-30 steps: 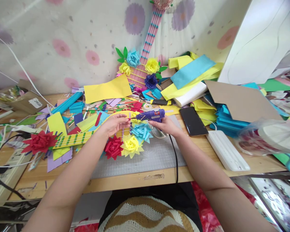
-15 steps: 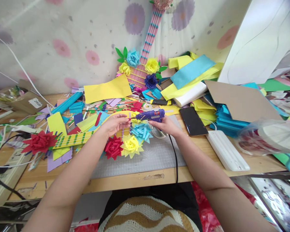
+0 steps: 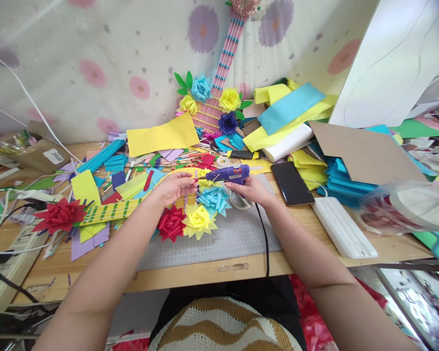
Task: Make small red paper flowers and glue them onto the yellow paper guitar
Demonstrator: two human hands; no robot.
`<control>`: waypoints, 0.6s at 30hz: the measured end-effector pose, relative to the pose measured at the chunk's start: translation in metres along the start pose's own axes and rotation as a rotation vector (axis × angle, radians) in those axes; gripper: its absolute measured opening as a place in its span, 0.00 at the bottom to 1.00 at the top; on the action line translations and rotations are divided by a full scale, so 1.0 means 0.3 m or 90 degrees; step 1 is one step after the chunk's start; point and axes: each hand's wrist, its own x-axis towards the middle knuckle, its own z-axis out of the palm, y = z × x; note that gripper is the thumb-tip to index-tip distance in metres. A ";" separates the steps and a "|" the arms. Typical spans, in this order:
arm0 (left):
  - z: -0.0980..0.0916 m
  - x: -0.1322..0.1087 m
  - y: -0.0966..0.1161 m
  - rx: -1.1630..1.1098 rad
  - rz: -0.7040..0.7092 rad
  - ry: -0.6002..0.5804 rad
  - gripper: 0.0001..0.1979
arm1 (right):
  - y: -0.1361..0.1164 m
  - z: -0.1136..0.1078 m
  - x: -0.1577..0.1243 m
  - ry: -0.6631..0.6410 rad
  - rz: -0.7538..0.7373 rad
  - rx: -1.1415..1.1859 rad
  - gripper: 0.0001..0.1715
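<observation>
My right hand (image 3: 249, 187) is wrapped round the handle of a purple glue gun (image 3: 225, 174), its nozzle pointing left. Close to that nozzle, my left hand (image 3: 177, 187) is closed in a pinch; whatever sits between the fingertips is too small to make out. Under both hands lies a yellow paper guitar (image 3: 111, 211) with green bars on its neck. A red paper flower (image 3: 60, 215) decorates the neck's end. On the body are another red flower (image 3: 172, 223), a yellow flower (image 3: 199, 220) and a light blue flower (image 3: 215, 199). My left forearm hides part of the guitar.
A grey cutting mat (image 3: 219, 243) lies beneath the guitar. Scissors (image 3: 241, 201) rest by my right hand. To the right are a phone (image 3: 291, 184) and a white power bank (image 3: 344, 227). A pink paper guitar (image 3: 225, 63) leans at the back. The gun's black cord (image 3: 264, 239) hangs over the edge.
</observation>
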 end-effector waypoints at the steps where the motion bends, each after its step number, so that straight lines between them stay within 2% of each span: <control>1: 0.000 0.000 0.000 0.000 0.000 -0.001 0.08 | -0.001 -0.001 0.000 0.001 0.000 -0.004 0.26; 9: -0.002 0.003 0.000 -0.001 0.003 -0.009 0.08 | -0.021 -0.013 -0.003 0.001 0.001 -0.023 0.28; 18: 0.010 -0.005 0.004 0.001 -0.003 -0.001 0.07 | -0.004 -0.009 -0.001 0.003 0.016 -0.001 0.27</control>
